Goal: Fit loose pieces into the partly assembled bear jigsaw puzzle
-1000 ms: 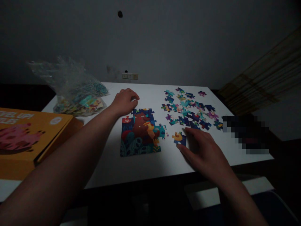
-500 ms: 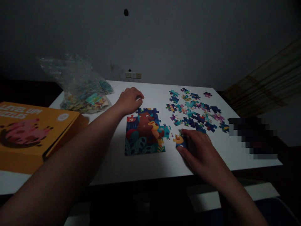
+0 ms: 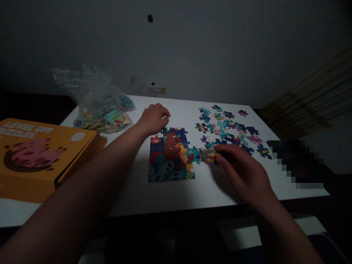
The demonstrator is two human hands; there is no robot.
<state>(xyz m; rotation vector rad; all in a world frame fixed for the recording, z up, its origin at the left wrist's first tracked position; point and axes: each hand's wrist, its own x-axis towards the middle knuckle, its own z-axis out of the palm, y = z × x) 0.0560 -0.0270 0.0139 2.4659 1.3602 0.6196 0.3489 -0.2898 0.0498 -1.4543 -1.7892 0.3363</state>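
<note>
1. Since a second ago, the right hand (image 3: 242, 172) has lifted the orange puzzle piece (image 3: 212, 157) off the white table (image 3: 165, 194), where it had lain flat under the fingertips.
2. That hand now pinches the piece between its fingertips, just beside the right edge of the assembled puzzle section (image 3: 172, 154).
3. Curled loosely, the left hand (image 3: 154, 118) rests on the table, touching the section's top left corner and holding nothing.
4. Loose puzzle pieces (image 3: 231, 128) lie scattered behind the right hand.
5. At far left sit an orange box (image 3: 41, 154) and a clear bag of pieces (image 3: 99, 102).
</note>
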